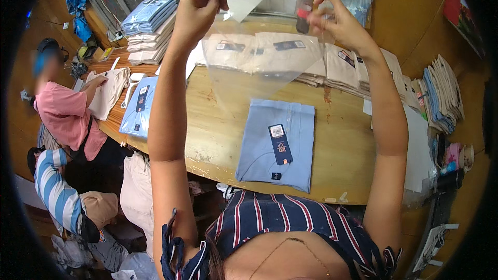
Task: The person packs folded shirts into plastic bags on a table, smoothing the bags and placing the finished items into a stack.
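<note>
A clear plastic bag (233,88) hangs stretched between my raised hands, and the far garments show through it. My left hand (201,8) has its fingers curled and pinches the bag's upper left side. At the upper right, my right hand (336,21) pinches the other side; its fingertips are slightly blurred. Below the bag, on the table near me, lies a folded light-blue garment (275,176) with a dark hang tag (280,148) on its front. Neither hand touches the garment.
Folded beige garments (290,54) line the table's (218,140) far side. A dark bottle with a red cap (304,15) stands behind them. Bagged blue garments (148,15) top a stack at the back left. One person in pink (62,109) handles beige cloth; another (59,186) bends low.
</note>
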The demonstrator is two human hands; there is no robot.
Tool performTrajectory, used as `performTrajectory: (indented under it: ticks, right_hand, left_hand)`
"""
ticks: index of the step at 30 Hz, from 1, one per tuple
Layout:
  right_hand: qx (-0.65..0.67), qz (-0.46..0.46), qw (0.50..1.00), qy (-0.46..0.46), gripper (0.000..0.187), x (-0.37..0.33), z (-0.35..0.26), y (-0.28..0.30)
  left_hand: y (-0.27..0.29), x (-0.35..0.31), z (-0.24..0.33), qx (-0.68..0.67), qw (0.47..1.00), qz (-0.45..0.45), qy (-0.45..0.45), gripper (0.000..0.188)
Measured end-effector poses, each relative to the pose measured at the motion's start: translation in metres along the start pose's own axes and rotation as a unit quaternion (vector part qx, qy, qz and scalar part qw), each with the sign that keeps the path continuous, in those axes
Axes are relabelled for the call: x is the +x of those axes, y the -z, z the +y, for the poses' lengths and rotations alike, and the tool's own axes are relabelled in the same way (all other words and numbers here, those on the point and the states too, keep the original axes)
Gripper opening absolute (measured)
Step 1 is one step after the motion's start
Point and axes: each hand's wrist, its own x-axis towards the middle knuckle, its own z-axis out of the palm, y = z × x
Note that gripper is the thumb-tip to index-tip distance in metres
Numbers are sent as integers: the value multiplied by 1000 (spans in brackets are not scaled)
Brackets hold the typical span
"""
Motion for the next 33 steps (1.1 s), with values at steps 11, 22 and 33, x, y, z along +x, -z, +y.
performTrajectory:
  ticks: [11,22,33]
  right_hand:
    - [-327,-42,932,149,20,23,42,24]
    - [-412,415,789,188,9,-69,44,-27]
    - [36,144,970,-191,15,-159,250,-99]
  left_hand:
    - [21,44,-62,169,976,-92,101,34]
    - [-62,-65,-48,180,923,336,-56,10]
    - [-123,-197,-223,203,892,52,399,13]
